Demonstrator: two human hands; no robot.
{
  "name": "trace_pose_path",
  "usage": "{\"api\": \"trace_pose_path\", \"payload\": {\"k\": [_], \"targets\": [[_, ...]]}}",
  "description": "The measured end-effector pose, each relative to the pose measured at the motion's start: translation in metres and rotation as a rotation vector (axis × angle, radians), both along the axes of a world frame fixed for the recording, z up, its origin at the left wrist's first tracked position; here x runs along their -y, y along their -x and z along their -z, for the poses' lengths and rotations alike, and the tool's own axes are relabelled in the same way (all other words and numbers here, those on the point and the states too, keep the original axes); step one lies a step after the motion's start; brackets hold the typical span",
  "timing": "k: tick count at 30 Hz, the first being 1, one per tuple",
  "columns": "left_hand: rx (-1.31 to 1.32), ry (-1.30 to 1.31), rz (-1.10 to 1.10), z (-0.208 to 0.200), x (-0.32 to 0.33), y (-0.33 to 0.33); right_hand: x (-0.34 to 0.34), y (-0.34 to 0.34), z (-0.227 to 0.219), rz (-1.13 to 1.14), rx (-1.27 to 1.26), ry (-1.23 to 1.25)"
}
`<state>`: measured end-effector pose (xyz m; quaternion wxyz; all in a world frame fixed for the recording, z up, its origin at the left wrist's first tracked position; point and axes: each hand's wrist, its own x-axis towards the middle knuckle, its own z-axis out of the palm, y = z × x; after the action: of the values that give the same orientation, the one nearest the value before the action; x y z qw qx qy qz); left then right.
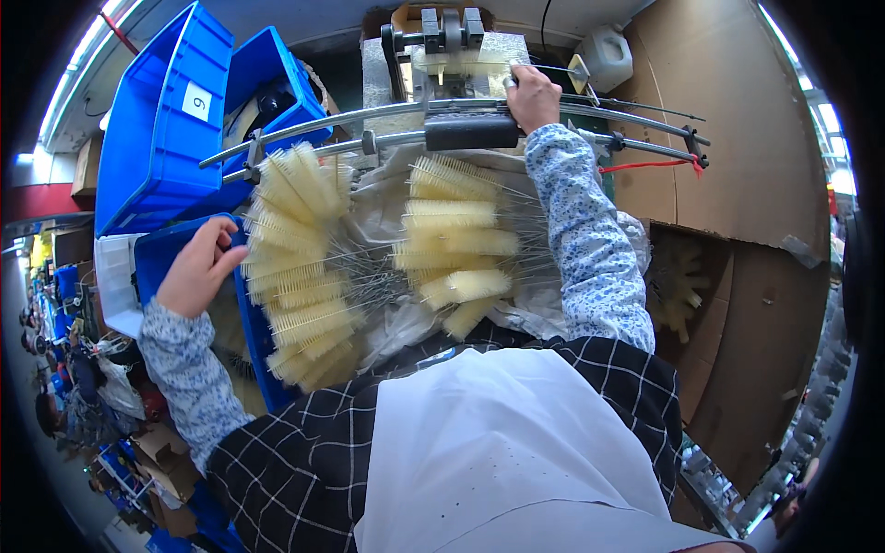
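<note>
Workbench [387,318] of pale brushes [295,258], blue bins [166,120], cardboard [737,111] alongside.

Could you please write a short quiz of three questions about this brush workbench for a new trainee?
1. True or false: the right hand is up at the machine, above the black grip.
2. What does the left hand touch? A) the white jug B) the edge of a blue bin C) the black grip
3. Fill in: the brushes on the bench have pale yellow bristles and thin ____ stems.

Key: 1 true; 2 B; 3 wire.
</note>
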<state>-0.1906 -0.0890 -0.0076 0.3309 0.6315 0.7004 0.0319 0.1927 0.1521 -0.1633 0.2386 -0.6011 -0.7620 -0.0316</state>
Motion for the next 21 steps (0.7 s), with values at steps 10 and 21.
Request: {"api": "trace_pose_path", "payload": {"k": [10,21], "targets": [[0.251,0.089,-0.124,0.067,0.018,0.002,0.01,0.062,-0.002,0.026,0.029,0.106],[0.118,0.013,0.079,0.077,0.014,-0.013,0.01,0.03,-0.014,0.007,0.062,0.156]]}}
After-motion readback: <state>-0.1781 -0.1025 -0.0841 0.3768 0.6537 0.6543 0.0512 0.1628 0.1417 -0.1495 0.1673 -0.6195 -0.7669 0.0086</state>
